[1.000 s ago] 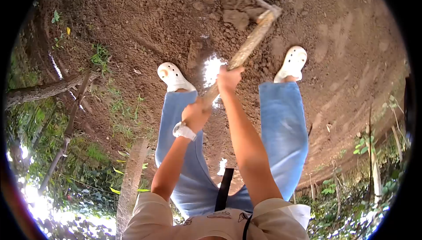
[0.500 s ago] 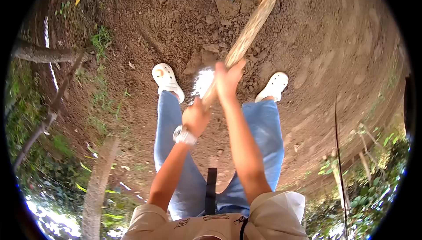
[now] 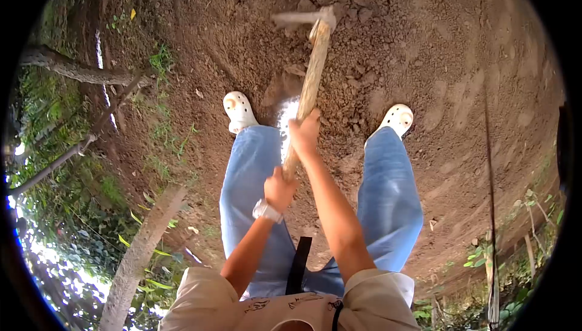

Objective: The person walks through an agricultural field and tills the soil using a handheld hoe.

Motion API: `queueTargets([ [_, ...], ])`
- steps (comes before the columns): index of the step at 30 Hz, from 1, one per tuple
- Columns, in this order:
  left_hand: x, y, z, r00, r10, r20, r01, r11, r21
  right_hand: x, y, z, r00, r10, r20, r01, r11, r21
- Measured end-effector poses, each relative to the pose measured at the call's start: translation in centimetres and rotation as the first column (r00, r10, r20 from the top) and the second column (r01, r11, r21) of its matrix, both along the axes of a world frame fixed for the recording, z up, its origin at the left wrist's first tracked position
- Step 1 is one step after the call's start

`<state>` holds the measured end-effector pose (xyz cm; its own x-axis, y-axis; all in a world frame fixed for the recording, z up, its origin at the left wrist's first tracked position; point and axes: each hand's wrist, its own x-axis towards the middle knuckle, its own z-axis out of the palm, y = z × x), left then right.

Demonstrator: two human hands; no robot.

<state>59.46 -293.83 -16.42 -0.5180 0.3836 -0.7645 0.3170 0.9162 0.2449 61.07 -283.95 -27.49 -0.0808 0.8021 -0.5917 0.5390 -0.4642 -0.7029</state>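
A hoe (image 3: 314,67) with a rough wooden handle slants up and slightly right between my legs. Its metal head (image 3: 303,18) is a little blurred, the blade pointing left over loose soil. My left hand (image 3: 280,190), with a white watch on the wrist, is wrapped round the lower end of the handle. Higher up the same handle, my right hand (image 3: 305,134) is closed round the wood. Broken clods of soil (image 3: 357,58) lie beside and beyond the handle. A bright patch of sunlight on the ground shows just left of my right hand.
My feet stand apart in white clogs (image 3: 239,111) on brown dirt. Tree trunks and branches (image 3: 79,69) with grass and leaves border the left side. At the lower right are a thin dark upright line (image 3: 490,179) and more plants (image 3: 518,307).
The hoe has swung leftward and been drawn closer, so its whole head now shows. Both my hands have moved lower in view, still gripping the handle. The view has shifted slightly.
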Motion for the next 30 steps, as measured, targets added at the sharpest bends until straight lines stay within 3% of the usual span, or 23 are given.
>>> queueTargets([
  [2, 1.6, -2.3, 3.7, 1.000, 0.010, -0.030, -0.012, 0.997, -0.072, 1.6, -2.9, 3.2, 0.993, -0.054, -0.107, 0.026, 0.967, -0.252],
  [3, 2.5, -3.5, 5.9, 0.998, 0.043, -0.039, -0.044, 0.998, -0.046, 2.3, -5.1, 4.4, 0.997, -0.019, -0.078, -0.001, 0.970, -0.245],
  [5, 5.0, -5.2, 10.3, 0.993, 0.113, -0.031, -0.116, 0.975, -0.187, 4.7, -8.5, 7.7, 0.996, 0.077, -0.049, -0.086, 0.971, -0.222],
  [7, 7.9, -8.2, 12.8, 0.988, 0.144, -0.060, -0.153, 0.975, -0.164, 6.2, -10.6, 10.7, 0.994, 0.100, -0.047, -0.107, 0.973, -0.203],
  [8, 9.1, -10.2, 13.1, 0.955, 0.296, -0.002, -0.291, 0.939, -0.182, 6.7, -11.7, 11.6, 0.979, 0.197, -0.043, -0.202, 0.952, -0.231],
  [11, 9.0, -12.3, 12.6, 0.892, 0.440, 0.102, -0.420, 0.891, -0.172, 4.8, -11.1, 13.6, 0.913, 0.408, -0.009, -0.388, 0.861, -0.329],
  [12, 8.2, -12.7, 11.8, 0.802, 0.578, 0.153, -0.563, 0.816, -0.131, 3.2, -11.0, 13.9, 0.858, 0.514, -0.020, -0.475, 0.777, -0.414],
  [13, 7.3, -13.2, 11.2, 0.681, 0.701, 0.211, -0.696, 0.710, -0.111, 1.7, -11.6, 13.3, 0.815, 0.580, -0.005, -0.544, 0.762, -0.352],
  [14, 6.6, -13.8, 10.0, 0.591, 0.743, 0.315, -0.786, 0.617, 0.018, -0.1, -12.9, 12.3, 0.781, 0.622, 0.057, -0.585, 0.760, -0.284],
  [17, 3.4, -13.4, 9.4, 0.419, 0.817, 0.396, -0.904, 0.418, 0.094, -5.2, -13.2, 12.7, 0.705, 0.707, 0.057, -0.689, 0.702, -0.178],
  [19, 1.1, -13.7, 7.7, 0.457, 0.812, 0.364, -0.889, 0.420, 0.180, -8.5, -13.1, 12.8, 0.668, 0.744, 0.010, -0.730, 0.658, -0.187],
  [21, -0.9, -14.2, 4.7, 0.552, 0.787, 0.274, -0.827, 0.473, 0.305, -10.8, -14.5, 10.3, 0.674, 0.738, 0.005, -0.736, 0.673, -0.082],
  [23, -2.3, -13.7, 1.6, 0.617, 0.757, 0.213, -0.774, 0.537, 0.335, -12.0, -15.4, 6.0, 0.529, 0.841, 0.114, -0.847, 0.515, 0.128],
  [24, -2.8, -13.0, 0.1, 0.617, 0.760, 0.206, -0.773, 0.535, 0.341, -12.2, -15.3, 3.6, 0.433, 0.887, 0.157, -0.901, 0.422, 0.103],
  [26, -1.0, -12.8, -5.1, 0.685, 0.723, 0.092, -0.715, 0.641, 0.279, -12.0, -15.2, -0.8, 0.328, 0.918, 0.222, -0.932, 0.353, -0.083],
  [28, 2.7, -11.6, -9.1, 0.662, 0.738, 0.130, -0.749, 0.649, 0.134, -8.9, -14.3, -4.8, 0.318, 0.930, 0.183, -0.882, 0.361, -0.303],
  [30, 7.9, -11.5, -11.2, 0.734, 0.670, 0.116, -0.678, 0.732, 0.067, -3.8, -14.2, -5.9, 0.323, 0.907, 0.271, -0.902, 0.382, -0.203],
])
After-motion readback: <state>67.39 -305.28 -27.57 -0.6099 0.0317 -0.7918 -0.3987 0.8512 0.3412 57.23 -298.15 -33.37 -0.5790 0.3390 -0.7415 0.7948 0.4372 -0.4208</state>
